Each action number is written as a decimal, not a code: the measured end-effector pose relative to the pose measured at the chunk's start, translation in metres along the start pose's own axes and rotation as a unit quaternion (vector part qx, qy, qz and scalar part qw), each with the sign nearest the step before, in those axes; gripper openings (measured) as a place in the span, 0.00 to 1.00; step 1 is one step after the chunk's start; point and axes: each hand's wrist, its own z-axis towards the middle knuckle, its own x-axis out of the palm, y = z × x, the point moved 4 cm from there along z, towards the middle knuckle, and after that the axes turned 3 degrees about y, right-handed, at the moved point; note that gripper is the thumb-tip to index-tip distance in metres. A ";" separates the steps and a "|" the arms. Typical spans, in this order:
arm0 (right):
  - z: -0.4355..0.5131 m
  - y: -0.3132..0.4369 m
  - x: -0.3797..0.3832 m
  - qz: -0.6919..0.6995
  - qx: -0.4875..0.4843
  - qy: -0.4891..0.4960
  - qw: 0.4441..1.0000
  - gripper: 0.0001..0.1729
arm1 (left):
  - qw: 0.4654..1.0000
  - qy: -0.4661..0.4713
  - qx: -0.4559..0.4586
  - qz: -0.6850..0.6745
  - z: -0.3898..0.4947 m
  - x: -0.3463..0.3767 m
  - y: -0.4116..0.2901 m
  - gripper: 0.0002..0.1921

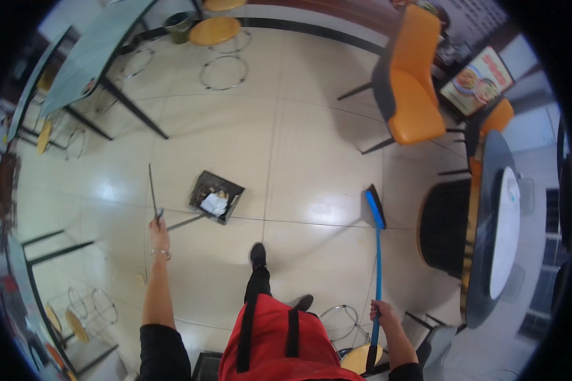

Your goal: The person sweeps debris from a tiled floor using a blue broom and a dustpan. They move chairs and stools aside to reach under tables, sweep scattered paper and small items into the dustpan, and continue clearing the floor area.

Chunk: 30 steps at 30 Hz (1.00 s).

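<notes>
My left hand (159,233), stretched forward on the left, is closed around the handle of a long-handled dustpan (202,183). The dark pan lies on the tiled floor with crumpled white paper (215,204) and small brown debris in it. A thin dark rod (151,183) sticks out beyond the same hand; whether it is part of the dustpan cannot be told. On the right, my right hand (382,314) grips the blue shaft of a broom (378,257). The broom's blue head with dark bristles (375,207) is on the floor, well apart from the dustpan.
An orange chair (414,105) stands at the upper right, near a round table (479,228) with a dark pedestal. Long tables (95,52) and round-seated stools (214,31) are at the upper left. More stools stand at the lower left, and one (360,358) is close by my right arm.
</notes>
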 end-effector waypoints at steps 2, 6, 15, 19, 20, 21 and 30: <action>-0.013 0.001 0.003 -0.084 -0.048 -0.058 0.994 0.16 | 0.999 0.025 -0.036 0.022 0.014 0.007 0.009 0.22; -0.067 -0.013 0.012 -0.153 -0.124 -0.116 0.974 0.19 | 0.990 0.075 -0.110 -0.041 0.029 0.020 -0.006 0.24; -0.142 0.041 0.042 -0.599 0.040 0.010 0.800 0.27 | 0.968 -0.095 -0.218 -0.077 -0.035 -0.040 -0.065 0.27; -0.117 0.118 0.075 -0.336 -0.115 0.036 0.934 0.14 | 0.862 -0.256 -0.279 -0.336 -0.050 -0.044 -0.080 0.27; -0.094 0.151 0.100 -0.461 -0.258 -0.004 0.849 0.13 | 0.885 -0.222 -0.265 -0.313 -0.055 -0.048 -0.093 0.26; -0.086 0.179 0.124 -0.568 -0.386 -0.043 0.726 0.13 | 0.882 -0.245 -0.268 -0.302 -0.056 -0.047 -0.105 0.26; -0.023 0.358 0.406 -0.813 -0.325 -0.004 0.483 0.20 | 0.791 -0.351 -0.386 -0.320 -0.063 -0.034 -0.148 0.26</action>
